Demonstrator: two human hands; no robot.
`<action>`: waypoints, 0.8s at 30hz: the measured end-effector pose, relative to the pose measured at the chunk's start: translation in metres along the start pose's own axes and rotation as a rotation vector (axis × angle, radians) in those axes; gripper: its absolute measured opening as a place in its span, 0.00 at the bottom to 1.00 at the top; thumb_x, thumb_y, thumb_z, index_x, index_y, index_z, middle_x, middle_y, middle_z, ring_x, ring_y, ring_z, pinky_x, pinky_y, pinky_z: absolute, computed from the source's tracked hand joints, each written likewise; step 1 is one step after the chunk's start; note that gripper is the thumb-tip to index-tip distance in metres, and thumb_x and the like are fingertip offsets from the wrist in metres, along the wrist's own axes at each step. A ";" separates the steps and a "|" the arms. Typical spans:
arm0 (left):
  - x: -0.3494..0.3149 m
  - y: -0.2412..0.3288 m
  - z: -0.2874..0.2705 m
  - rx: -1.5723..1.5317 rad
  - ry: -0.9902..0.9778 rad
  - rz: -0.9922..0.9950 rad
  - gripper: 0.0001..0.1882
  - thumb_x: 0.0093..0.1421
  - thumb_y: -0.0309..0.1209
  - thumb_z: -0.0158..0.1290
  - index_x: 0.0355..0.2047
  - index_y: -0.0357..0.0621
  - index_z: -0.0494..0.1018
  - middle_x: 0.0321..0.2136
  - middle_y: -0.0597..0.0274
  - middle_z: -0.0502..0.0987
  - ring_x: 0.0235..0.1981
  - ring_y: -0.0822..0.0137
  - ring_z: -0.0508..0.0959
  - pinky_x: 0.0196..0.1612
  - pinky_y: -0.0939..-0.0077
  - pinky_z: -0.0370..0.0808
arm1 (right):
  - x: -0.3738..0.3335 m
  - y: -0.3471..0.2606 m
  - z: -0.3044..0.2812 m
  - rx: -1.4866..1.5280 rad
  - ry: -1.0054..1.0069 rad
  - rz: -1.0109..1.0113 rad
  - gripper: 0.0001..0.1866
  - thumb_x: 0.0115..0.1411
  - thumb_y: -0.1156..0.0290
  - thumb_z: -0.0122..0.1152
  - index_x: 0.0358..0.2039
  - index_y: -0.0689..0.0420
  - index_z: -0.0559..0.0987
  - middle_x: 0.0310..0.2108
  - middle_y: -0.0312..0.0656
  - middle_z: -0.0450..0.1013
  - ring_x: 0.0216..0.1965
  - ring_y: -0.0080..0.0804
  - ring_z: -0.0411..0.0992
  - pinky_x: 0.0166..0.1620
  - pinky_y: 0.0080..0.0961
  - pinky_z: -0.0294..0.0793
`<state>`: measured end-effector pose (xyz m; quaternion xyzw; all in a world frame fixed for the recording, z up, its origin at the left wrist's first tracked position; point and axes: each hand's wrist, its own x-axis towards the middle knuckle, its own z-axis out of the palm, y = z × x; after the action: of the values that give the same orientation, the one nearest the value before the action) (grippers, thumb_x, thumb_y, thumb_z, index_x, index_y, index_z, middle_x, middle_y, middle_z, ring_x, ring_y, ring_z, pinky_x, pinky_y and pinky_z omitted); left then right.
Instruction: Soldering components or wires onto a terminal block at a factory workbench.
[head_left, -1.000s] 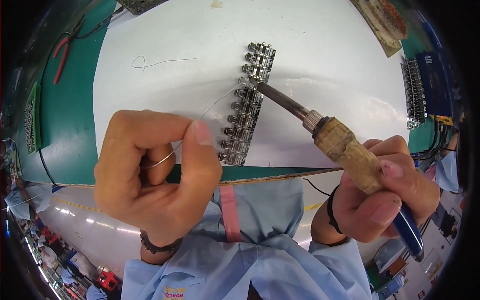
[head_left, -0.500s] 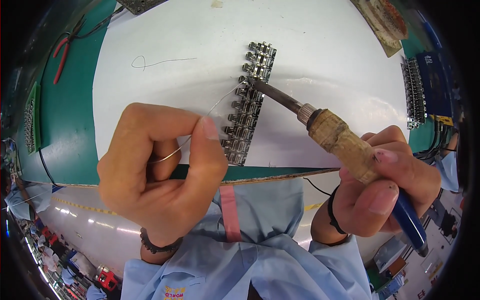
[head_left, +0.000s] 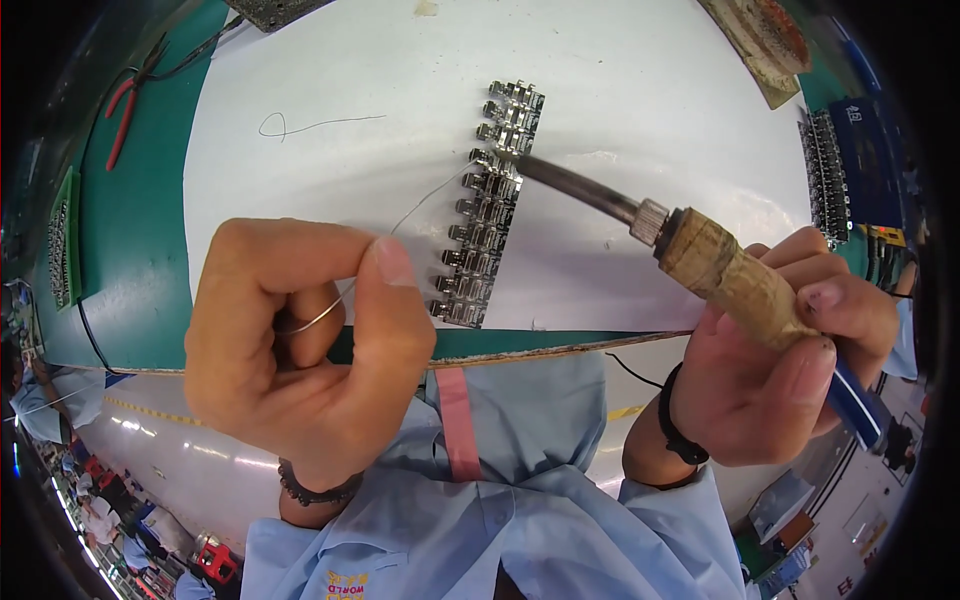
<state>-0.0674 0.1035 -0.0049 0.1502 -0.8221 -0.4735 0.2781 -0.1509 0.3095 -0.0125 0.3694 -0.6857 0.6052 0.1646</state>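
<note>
My left hand (head_left: 310, 340) pinches a thin strand of solder wire (head_left: 428, 197) between thumb and forefinger. The wire's free end reaches up to the left side of a strip of small circuit boards with metal connectors (head_left: 478, 235), lying on white paper (head_left: 330, 180). My right hand (head_left: 790, 360) is closed round a soldering iron (head_left: 715, 262) with a tan wrapped grip and a blue handle end. Its dark tip ends at the strip's upper part, close to the wire's end; whether they touch is too small to tell.
A loose curl of wire (head_left: 330, 124) lies on the paper. Red-handled pliers (head_left: 122, 122) rest on the green mat (head_left: 150, 220) at left, near another board (head_left: 64, 240). At far right are more boards (head_left: 826, 180) beside a blue box (head_left: 866, 165); a stained holder (head_left: 762, 48) stands at back right.
The soldering iron and my right hand have shifted right. My left hand has moved slightly left with the wire, and the board strip sits a little further left and is turned slightly.
</note>
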 end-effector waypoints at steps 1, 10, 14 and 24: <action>0.000 -0.001 0.000 0.007 -0.016 0.015 0.07 0.52 0.19 0.56 0.23 0.38 0.68 0.16 0.76 0.61 0.18 0.85 0.50 0.22 0.86 0.45 | 0.001 0.001 -0.002 0.001 -0.004 0.000 0.12 0.59 0.67 0.46 0.36 0.63 0.67 0.18 0.43 0.64 0.18 0.24 0.59 0.25 0.20 0.60; 0.002 -0.002 -0.001 0.021 -0.070 0.054 0.07 0.51 0.18 0.55 0.23 0.38 0.67 0.15 0.76 0.59 0.18 0.85 0.49 0.22 0.86 0.45 | 0.011 -0.007 0.002 -0.020 -0.044 0.128 0.11 0.57 0.69 0.47 0.34 0.64 0.67 0.20 0.41 0.62 0.20 0.23 0.58 0.26 0.20 0.58; 0.004 -0.003 -0.002 0.032 -0.075 0.069 0.07 0.51 0.18 0.56 0.23 0.38 0.67 0.15 0.76 0.59 0.18 0.85 0.49 0.22 0.86 0.45 | 0.013 -0.008 0.008 -0.005 -0.034 0.130 0.11 0.57 0.69 0.47 0.34 0.65 0.67 0.22 0.41 0.62 0.20 0.23 0.58 0.25 0.20 0.58; 0.004 0.002 -0.001 0.090 -0.099 -0.005 0.06 0.52 0.18 0.56 0.24 0.38 0.69 0.16 0.77 0.59 0.18 0.86 0.50 0.22 0.87 0.45 | 0.010 -0.010 0.020 0.020 0.108 0.209 0.12 0.58 0.68 0.47 0.35 0.65 0.67 0.22 0.42 0.62 0.20 0.23 0.57 0.24 0.19 0.59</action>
<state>-0.0697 0.1018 -0.0011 0.1408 -0.8551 -0.4435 0.2288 -0.1465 0.2877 -0.0026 0.2643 -0.7046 0.6449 0.1338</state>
